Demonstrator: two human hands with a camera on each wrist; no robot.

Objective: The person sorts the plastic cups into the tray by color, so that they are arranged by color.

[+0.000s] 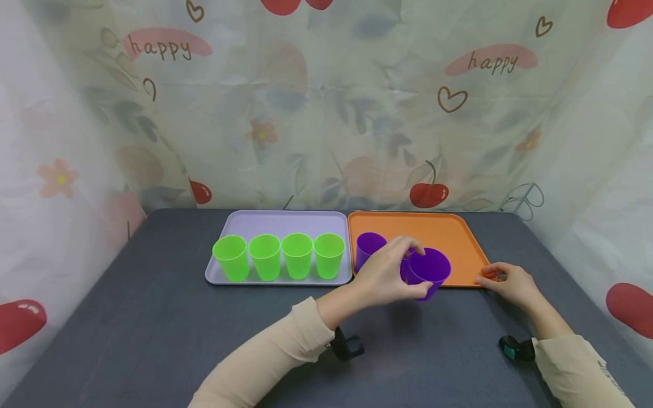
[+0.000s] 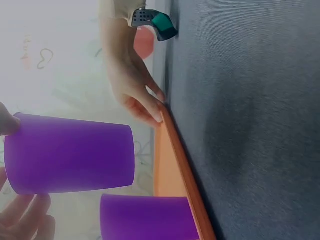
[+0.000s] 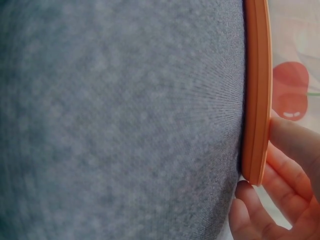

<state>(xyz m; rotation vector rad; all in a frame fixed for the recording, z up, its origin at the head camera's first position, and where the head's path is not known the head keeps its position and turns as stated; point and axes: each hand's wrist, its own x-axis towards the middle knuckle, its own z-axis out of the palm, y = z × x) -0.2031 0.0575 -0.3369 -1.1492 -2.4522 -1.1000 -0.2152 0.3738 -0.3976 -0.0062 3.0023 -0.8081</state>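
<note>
My left hand (image 1: 390,272) grips a purple cup (image 1: 431,269) near its rim, thumb on the near side and fingers on the far side. In the left wrist view this cup (image 2: 70,155) is off the tray, apart from another purple cup (image 2: 150,217). A purple cup (image 1: 370,245) stands at the left of the orange tray (image 1: 418,226), partly hidden by my left hand. With thumb and fingers, my right hand (image 1: 512,283) holds the tray's near right corner; the right wrist view shows the fingers around the orange rim (image 3: 257,90).
Left of the orange tray lies a lilac tray (image 1: 285,220), its edge against it. Several green cups (image 1: 265,258) stand on it in a row. Dark grey cloth covers the table (image 1: 153,328), and a printed curtain (image 1: 326,113) hangs behind.
</note>
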